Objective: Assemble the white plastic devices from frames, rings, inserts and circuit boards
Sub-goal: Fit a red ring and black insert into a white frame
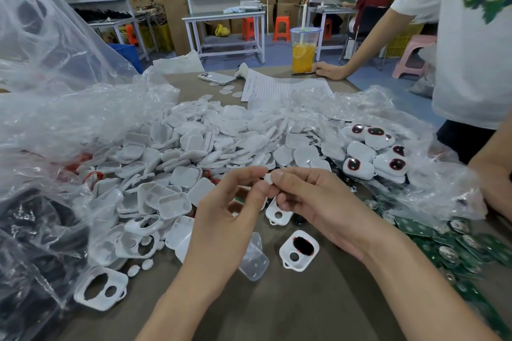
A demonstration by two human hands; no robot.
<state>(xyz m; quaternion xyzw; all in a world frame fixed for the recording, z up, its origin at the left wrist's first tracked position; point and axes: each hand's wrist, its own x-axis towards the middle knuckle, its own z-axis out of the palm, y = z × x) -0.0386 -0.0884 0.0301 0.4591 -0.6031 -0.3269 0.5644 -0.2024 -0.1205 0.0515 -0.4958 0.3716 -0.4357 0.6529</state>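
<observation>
My left hand (231, 202) and my right hand (307, 199) meet above the table, and both pinch a small white plastic piece (268, 178) between fingertips. Below them lies a white frame (278, 213) with a round hole. Nearer me sits another white frame (298, 250) with a dark insert in its large opening. A third frame (101, 286) with two empty openings lies at the lower left. A big heap of white covers (194, 147) fills the middle. Green circuit boards (454, 246) spread at the right. Finished devices with dark red-rimmed lenses (374, 152) lie on plastic.
Crumpled clear bags (55, 119) rise at the left and drape the right side. A clear plastic lid (253, 259) lies by my left wrist. A cup of orange drink (304, 50), a phone (216, 78) and a paper sheet (277, 87) sit at the far edge. Another person's hand (329, 70) rests there.
</observation>
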